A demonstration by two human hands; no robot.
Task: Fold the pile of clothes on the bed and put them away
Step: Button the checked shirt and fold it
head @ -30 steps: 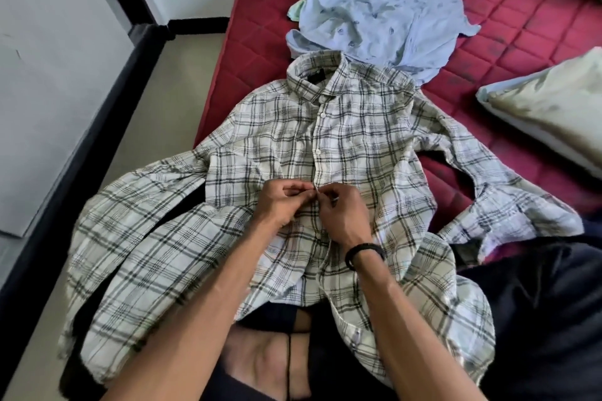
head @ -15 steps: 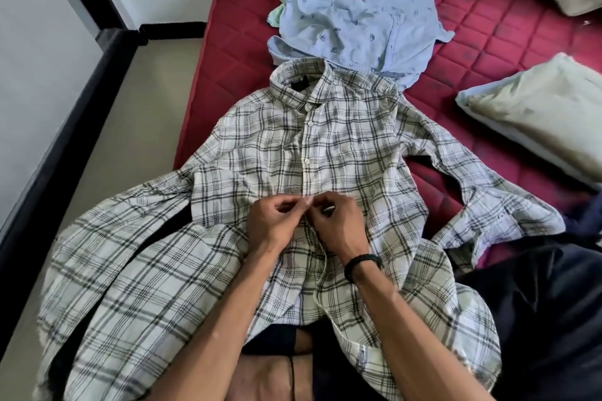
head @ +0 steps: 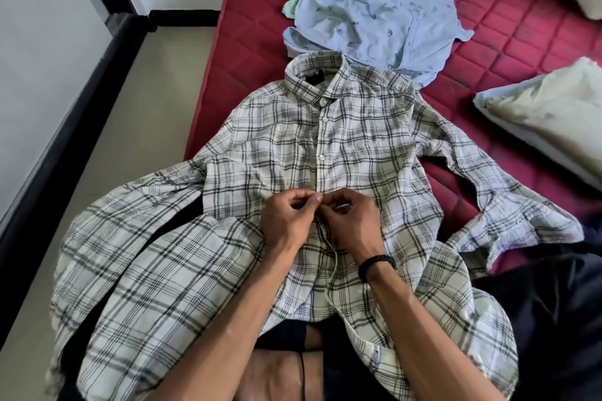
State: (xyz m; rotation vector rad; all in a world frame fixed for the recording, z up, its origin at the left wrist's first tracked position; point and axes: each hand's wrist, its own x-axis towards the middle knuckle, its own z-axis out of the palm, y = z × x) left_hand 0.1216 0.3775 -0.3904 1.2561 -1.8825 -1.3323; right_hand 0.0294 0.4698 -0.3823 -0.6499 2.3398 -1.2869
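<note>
pinching the button placket of the plaid shirt, the left hand and the right hand meet at the shirt's centre front, fingertips touching or nearly so. each hand has its thumb and forefinger closed tight on a fold of fabric, with the remaining fingers curled in behind; a small pale button appears to sit right between the fingertips, though it is too small to confirm. a black wristband circles the right wrist.

the shirt lies face up on the red mattress, collar pointing away from the person, hem draped toward and over the person's lap. the hands grip the placket about halfway down; three white buttons above that point are fastened, and the placket below the hands hangs loose and partly open. one sleeve spreads out past the left edge of the mattress over the floor; the other bends across the mattress to the right.

the shirt fabric is thin, woven, off-white with dark grey checks, creased throughout. beyond the collar and touching it lies a crumpled light blue shirt with small dark printed motifs. the mattress surface is quilted in diamonds. a pale pillow rests at the right edge.
</note>
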